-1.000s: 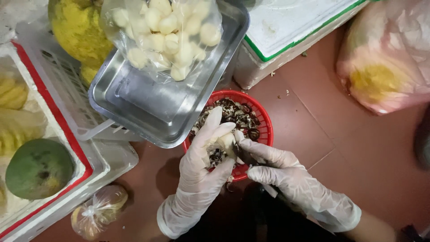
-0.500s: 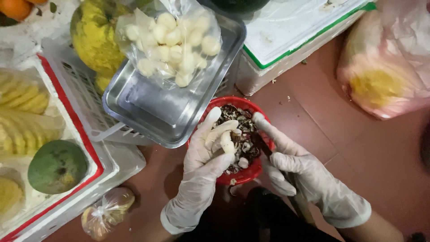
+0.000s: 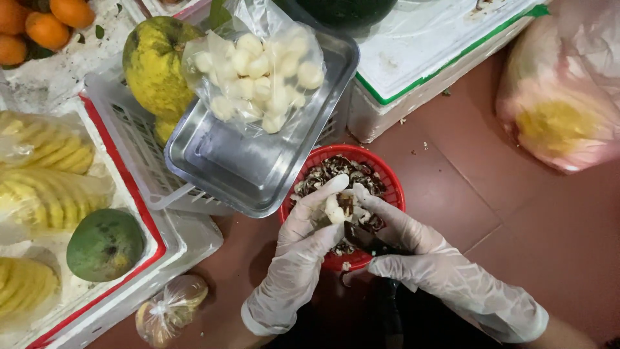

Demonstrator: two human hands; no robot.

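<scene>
Both gloved hands meet over the red basket [image 3: 387, 187] of dark peelings, which sits on the reddish floor [image 3: 516, 213]. The left hand [image 3: 303, 252] is closed around a small pale fruit [image 3: 334, 210]; its long axis cannot be told. The right hand [image 3: 413, 255] grips a knife [image 3: 358, 234], blade pointing far-left at the fruit. The steel tray [image 3: 245, 168] overhangs the basket's far-left rim; open floor lies right.

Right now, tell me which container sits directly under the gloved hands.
The red basket of dark peelings, on the floor beneath both hands. The steel tray sits up-left on the white crate.
</scene>
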